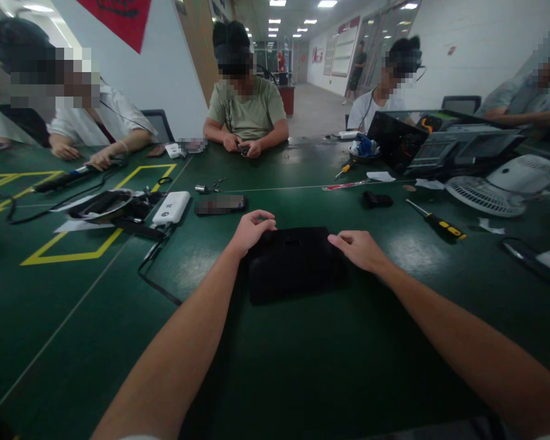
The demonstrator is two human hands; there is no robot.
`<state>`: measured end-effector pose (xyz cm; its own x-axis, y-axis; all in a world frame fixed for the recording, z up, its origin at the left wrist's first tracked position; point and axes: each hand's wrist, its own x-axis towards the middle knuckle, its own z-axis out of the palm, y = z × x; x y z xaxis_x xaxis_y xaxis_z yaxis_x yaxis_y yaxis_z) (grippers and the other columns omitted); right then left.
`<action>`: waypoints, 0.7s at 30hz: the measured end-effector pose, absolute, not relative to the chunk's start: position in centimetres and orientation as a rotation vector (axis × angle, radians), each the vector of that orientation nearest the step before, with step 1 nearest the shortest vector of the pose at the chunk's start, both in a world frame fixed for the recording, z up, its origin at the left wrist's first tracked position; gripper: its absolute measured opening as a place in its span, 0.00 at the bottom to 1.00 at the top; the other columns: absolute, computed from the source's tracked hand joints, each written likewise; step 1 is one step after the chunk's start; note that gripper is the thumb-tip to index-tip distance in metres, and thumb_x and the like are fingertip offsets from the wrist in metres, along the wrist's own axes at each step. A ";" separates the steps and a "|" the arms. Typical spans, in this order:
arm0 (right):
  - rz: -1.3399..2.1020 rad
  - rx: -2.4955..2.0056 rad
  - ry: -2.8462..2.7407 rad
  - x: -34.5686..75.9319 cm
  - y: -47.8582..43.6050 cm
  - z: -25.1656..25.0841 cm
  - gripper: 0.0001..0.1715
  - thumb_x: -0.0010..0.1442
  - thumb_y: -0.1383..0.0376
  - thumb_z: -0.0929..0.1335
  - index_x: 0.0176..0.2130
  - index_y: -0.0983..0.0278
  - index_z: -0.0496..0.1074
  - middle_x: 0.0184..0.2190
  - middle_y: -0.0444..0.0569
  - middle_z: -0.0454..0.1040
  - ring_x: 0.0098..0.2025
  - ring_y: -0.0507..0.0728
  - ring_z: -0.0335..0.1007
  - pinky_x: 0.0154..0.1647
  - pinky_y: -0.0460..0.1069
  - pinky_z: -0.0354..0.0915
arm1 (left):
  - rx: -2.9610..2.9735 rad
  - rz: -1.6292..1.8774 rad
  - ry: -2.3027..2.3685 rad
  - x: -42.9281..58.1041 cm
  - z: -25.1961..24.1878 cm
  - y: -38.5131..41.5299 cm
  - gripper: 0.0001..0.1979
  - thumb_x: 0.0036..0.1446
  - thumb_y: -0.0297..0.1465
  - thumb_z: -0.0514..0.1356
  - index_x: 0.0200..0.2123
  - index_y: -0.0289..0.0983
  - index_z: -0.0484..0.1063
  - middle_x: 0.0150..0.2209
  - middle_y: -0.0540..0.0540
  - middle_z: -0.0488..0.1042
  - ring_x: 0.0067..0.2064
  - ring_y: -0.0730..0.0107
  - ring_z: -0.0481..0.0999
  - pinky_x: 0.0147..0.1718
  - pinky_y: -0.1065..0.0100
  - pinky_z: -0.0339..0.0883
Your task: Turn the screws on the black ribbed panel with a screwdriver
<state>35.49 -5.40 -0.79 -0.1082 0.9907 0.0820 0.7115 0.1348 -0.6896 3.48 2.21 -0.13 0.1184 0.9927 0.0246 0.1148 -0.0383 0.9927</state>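
Note:
A flat black pouch-like case with a small slot near its far edge lies on the green table in front of me. My left hand is at its far left corner, thumb against the edge and fingers curled. At the far right corner, my right hand pinches the edge, its thumb on top and the other fingers partly hidden. What the case contains does not show.
Beyond the case lie a phone, a white power bank with a cable, and a small black item. Right of me are a yellow-black screwdriver, a white fan and a black computer chassis. Several people sit around the table.

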 end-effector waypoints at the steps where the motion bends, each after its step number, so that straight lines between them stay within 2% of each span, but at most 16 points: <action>1: 0.584 -1.664 -1.854 36.0 -4.7 -1.1 0.36 0.68 0.34 0.65 0.26 0.58 0.74 0.25 0.48 0.75 0.30 0.60 0.70 0.35 0.56 0.63 | 1.408 1.070 1.198 3.5 -0.2 2.2 0.15 0.45 0.37 0.73 0.37 0.39 0.80 0.29 0.47 0.83 0.32 0.64 0.81 0.38 0.63 0.71; 3: 0.403 -1.750 -1.754 37.3 -3.0 -1.7 0.31 0.65 0.37 0.68 0.30 0.58 0.78 0.27 0.49 0.77 0.32 0.62 0.73 0.38 0.57 0.66 | 1.468 1.051 1.201 3.5 -0.2 2.2 0.15 0.45 0.37 0.74 0.36 0.38 0.81 0.30 0.46 0.83 0.32 0.65 0.80 0.36 0.64 0.70; 5: 0.196 -1.829 -1.667 38.6 -1.1 -2.0 0.25 0.64 0.41 0.70 0.41 0.58 0.82 0.33 0.52 0.80 0.37 0.65 0.76 0.43 0.59 0.70 | 1.489 1.051 1.195 3.5 -0.2 2.1 0.15 0.45 0.37 0.73 0.37 0.38 0.81 0.30 0.46 0.83 0.32 0.65 0.79 0.35 0.65 0.70; 7: -0.014 -1.884 -1.612 39.9 0.8 -2.0 0.24 0.64 0.47 0.70 0.51 0.59 0.82 0.44 0.56 0.82 0.45 0.68 0.77 0.49 0.63 0.71 | 1.490 1.048 1.188 3.5 -0.2 2.1 0.14 0.46 0.37 0.72 0.37 0.38 0.81 0.30 0.45 0.83 0.32 0.65 0.80 0.35 0.65 0.70; 10: -0.207 -1.971 -1.548 41.5 3.2 -1.7 0.32 0.64 0.51 0.71 0.62 0.62 0.78 0.61 0.65 0.75 0.60 0.75 0.71 0.56 0.69 0.70 | 1.479 1.021 1.164 3.4 -0.3 2.1 0.12 0.47 0.35 0.70 0.35 0.38 0.80 0.29 0.45 0.83 0.31 0.64 0.80 0.35 0.64 0.70; 14: -0.254 -2.164 -1.400 43.2 5.7 -2.0 0.49 0.61 0.47 0.76 0.73 0.65 0.68 0.75 0.74 0.57 0.70 0.82 0.57 0.65 0.75 0.60 | 1.441 0.994 1.136 3.4 -0.2 2.1 0.10 0.47 0.35 0.67 0.35 0.38 0.79 0.29 0.44 0.83 0.31 0.65 0.79 0.35 0.65 0.70; 16: -0.179 -2.271 -1.328 44.0 6.7 -2.6 0.52 0.61 0.45 0.76 0.75 0.64 0.66 0.77 0.76 0.51 0.72 0.85 0.54 0.65 0.78 0.56 | 1.420 0.987 1.135 3.4 -0.1 2.0 0.10 0.48 0.34 0.67 0.35 0.38 0.79 0.29 0.44 0.84 0.31 0.65 0.80 0.35 0.65 0.71; 21: -0.007 -2.333 -1.377 45.5 7.7 -3.9 0.42 0.65 0.45 0.71 0.71 0.61 0.74 0.68 0.72 0.66 0.67 0.81 0.62 0.65 0.73 0.58 | 1.384 0.989 1.167 3.6 0.1 2.0 0.09 0.50 0.34 0.66 0.35 0.37 0.80 0.29 0.44 0.83 0.30 0.65 0.80 0.36 0.64 0.73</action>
<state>45.45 7.66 -3.92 0.5072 0.8340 0.2171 0.8361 -0.4151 -0.3587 3.57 1.98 0.08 0.1902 0.9814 -0.0250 0.1359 -0.0011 0.9907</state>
